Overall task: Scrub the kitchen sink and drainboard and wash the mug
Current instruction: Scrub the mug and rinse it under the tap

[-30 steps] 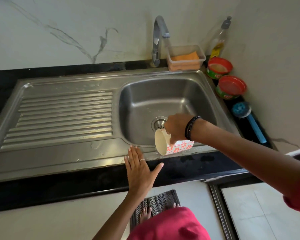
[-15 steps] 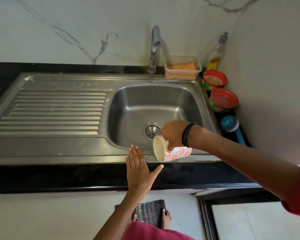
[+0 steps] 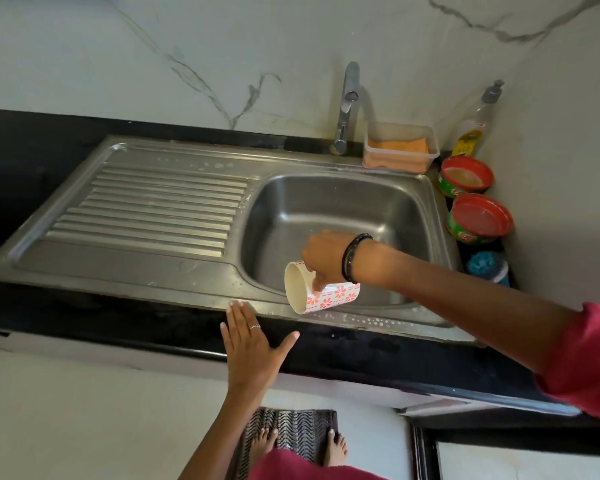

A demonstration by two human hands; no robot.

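Right hand (image 3: 321,259) grasping the mug (image 3: 321,293), fingers curled round its upper side; the mug, white with red flowers, is tipped on its side, mouth facing left, held over the front rim of the sink (image 3: 329,233). Left hand (image 3: 253,348) released, fingers straight and spread, palm down at the front edge of the black counter (image 3: 84,317), fingertips touching the steel rim. Ribbed drainboard (image 3: 153,209) lies left of the basin. Tap (image 3: 347,105), sponge box (image 3: 400,147), soap bottle (image 3: 478,123) and two red tubs (image 3: 471,199) stand behind and right.
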